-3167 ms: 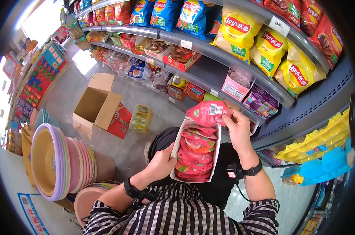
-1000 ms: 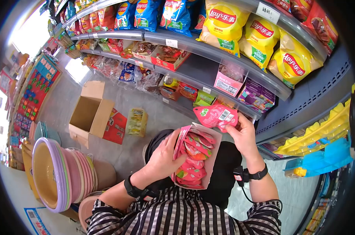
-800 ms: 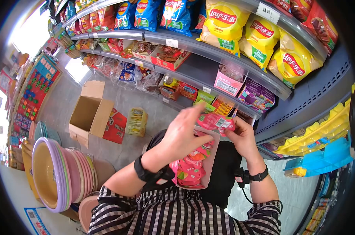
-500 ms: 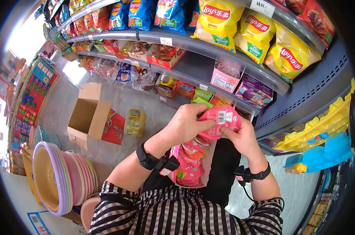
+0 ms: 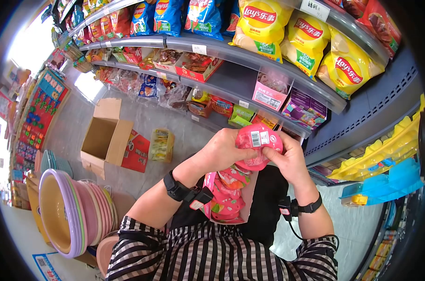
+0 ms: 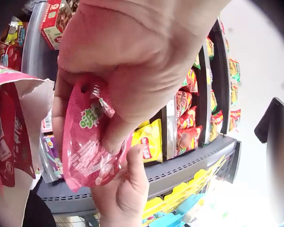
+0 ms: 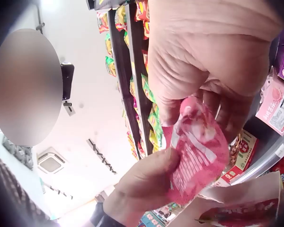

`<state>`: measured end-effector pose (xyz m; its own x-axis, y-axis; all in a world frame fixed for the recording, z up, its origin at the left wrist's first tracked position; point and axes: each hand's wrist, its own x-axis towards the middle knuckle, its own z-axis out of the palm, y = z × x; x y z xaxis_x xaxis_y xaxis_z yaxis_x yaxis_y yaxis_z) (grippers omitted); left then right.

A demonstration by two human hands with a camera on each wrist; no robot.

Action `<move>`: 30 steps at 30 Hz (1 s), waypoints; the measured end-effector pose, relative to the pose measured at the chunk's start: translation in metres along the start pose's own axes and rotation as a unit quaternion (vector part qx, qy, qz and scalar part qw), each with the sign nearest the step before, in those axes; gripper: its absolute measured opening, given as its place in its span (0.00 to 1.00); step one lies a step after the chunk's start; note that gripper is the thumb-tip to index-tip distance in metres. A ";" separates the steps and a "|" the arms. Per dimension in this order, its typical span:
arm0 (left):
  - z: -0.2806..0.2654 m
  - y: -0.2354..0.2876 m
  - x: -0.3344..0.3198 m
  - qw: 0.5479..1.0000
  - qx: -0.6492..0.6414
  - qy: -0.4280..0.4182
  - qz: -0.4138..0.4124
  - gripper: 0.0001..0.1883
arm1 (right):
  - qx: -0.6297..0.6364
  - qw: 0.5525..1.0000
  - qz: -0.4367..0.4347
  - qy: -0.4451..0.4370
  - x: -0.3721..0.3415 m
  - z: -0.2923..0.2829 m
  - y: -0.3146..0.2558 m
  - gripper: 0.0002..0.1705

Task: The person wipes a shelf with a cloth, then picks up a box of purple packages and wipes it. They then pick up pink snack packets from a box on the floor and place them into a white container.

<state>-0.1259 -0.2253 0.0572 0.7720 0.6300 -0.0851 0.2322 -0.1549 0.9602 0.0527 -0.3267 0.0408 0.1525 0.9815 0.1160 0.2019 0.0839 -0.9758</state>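
Observation:
Both hands pinch one small pink pouch (image 5: 258, 140), printed with a white barcode label, above an open box. My left hand (image 5: 220, 149) has it by the left edge, thumb across its face. On the other edge, the thumb of my right hand (image 5: 291, 161) presses near the barcode. The left wrist view shows the pouch (image 6: 85, 142) with a green logo and a shiny spot near its narrow end. Beneath, the white-and-pink box (image 5: 251, 194) leans over the lap, full of several similar pink packets (image 5: 228, 194); its upper end is hidden behind the hands and pouch.
Snack shelves (image 5: 236, 79) curve ahead, holding yellow chip bags (image 5: 261, 28) and a pink carton (image 5: 270, 89). An open cardboard box (image 5: 104, 138) and a yellow packet bundle (image 5: 162, 145) are on the floor. Stacked basins (image 5: 74, 213) stand left; yellow and blue plastic trays (image 5: 385, 182) are right.
My left hand has let go of the box and moved up to pinch the pouch, which only the right hand held before. The pouch has turned and shifted slightly left.

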 end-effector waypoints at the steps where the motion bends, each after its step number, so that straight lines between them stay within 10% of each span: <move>1: -0.001 -0.005 0.001 0.999 0.013 -0.020 0.021 0.15 | 0.054 0.999 0.008 0.005 0.002 -0.001 -0.004 0.12; 12: -0.004 -0.019 0.007 0.999 0.039 0.032 -0.010 0.14 | 0.088 0.996 0.029 0.004 0.011 -0.011 0.028 0.12; 16: -0.009 -0.028 0.001 1.000 -0.023 0.012 -0.001 0.14 | -0.301 0.936 -0.182 -0.033 -0.006 0.004 0.033 0.22; 20: -0.014 -0.027 -0.001 0.999 0.004 0.037 0.007 0.14 | -0.343 0.918 -0.198 -0.027 -0.008 0.016 0.054 0.19; 22: -0.014 -0.027 -0.002 0.999 0.023 0.047 0.005 0.14 | -0.277 0.955 -0.050 -0.092 -0.007 0.019 0.054 0.16; 28: -0.020 -0.032 -0.005 0.994 0.058 0.082 0.047 0.15 | -0.307 0.938 -0.145 -0.068 0.002 0.028 0.061 0.14; 30: -0.031 -0.032 -0.008 0.995 -0.017 0.077 -0.055 0.13 | -0.345 0.921 -0.165 -0.068 0.002 0.031 0.054 0.13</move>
<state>-0.1576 -0.2019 0.0350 0.6431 0.7509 -0.1501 0.2881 -0.0557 0.9560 0.0341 -0.3152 -0.0171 -0.1408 0.9388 0.3145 0.7900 0.2980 -0.5358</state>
